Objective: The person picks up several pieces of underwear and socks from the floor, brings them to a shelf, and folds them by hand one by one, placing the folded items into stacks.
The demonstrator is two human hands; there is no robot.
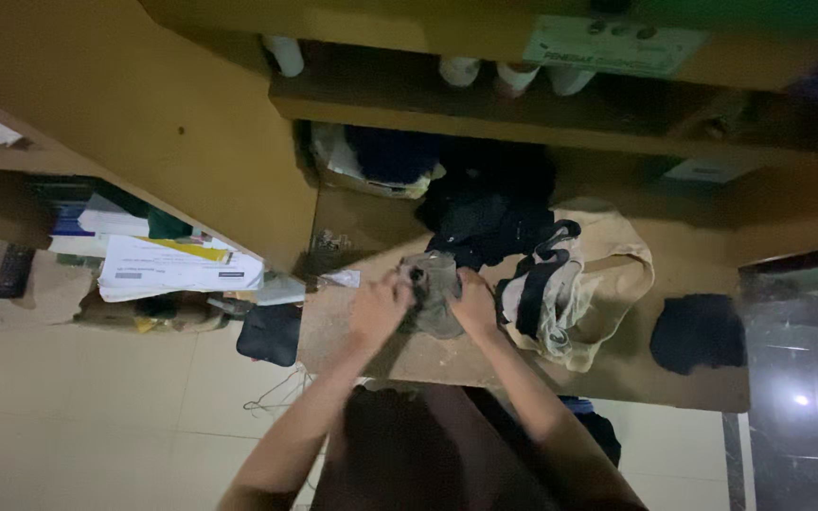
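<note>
Fingers of the left hand [378, 308] and right hand [473, 301] are curled shut on a small grey cloth [435, 289], pinching it from either side just above the wooden table [409, 355] — the cloth sits bunched between the two hands, near the table's front edge. Just right of the right hand lies a beige garment [608, 284] with dark straps, a heap of black clothes [489, 222] sits behind the cloth, and a separate black piece [698, 331] lies well apart to the right — papers [177, 268] are stacked on a shelf at left.
</note>
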